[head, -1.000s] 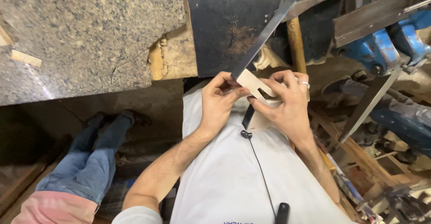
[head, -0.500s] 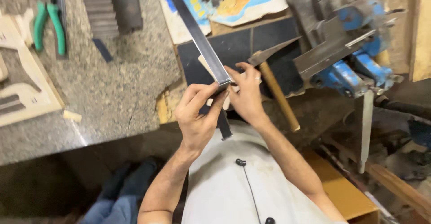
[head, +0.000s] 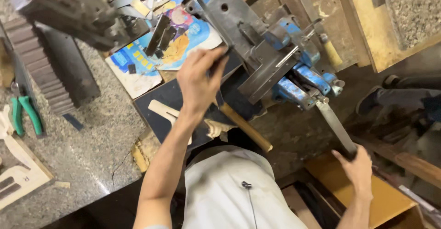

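My left hand (head: pixel 198 79) pinches the lower end of a long, thin dark metal strip (head: pixel 209 15) that slants up to the top edge, lying against the grey steel jaws of a blue bench vise (head: pixel 294 70). My right hand (head: pixel 357 168) is closed around the end of the vise's flat steel handle bar (head: pixel 335 123), low on the right. A wooden-handled tool (head: pixel 245 129) lies on the black mat (head: pixel 158 112) just below my left wrist, beside pale wooden cut-outs (head: pixel 166 111).
Green-handled pliers (head: pixel 24 115) and a ribbed dark block (head: pixel 43 75) lie on the granite counter (head: pixel 92 151) at left. A colourful printed sheet (head: pixel 183 38) holds small metal scraps. A wooden template (head: pixel 20 178) sits lower left; an orange box (head: pixel 390 206) lower right.
My hands have come apart: the left one carried the metal strip up to the vise, the right one dropped to the vise handle. The pale wooden piece is out of my hands.
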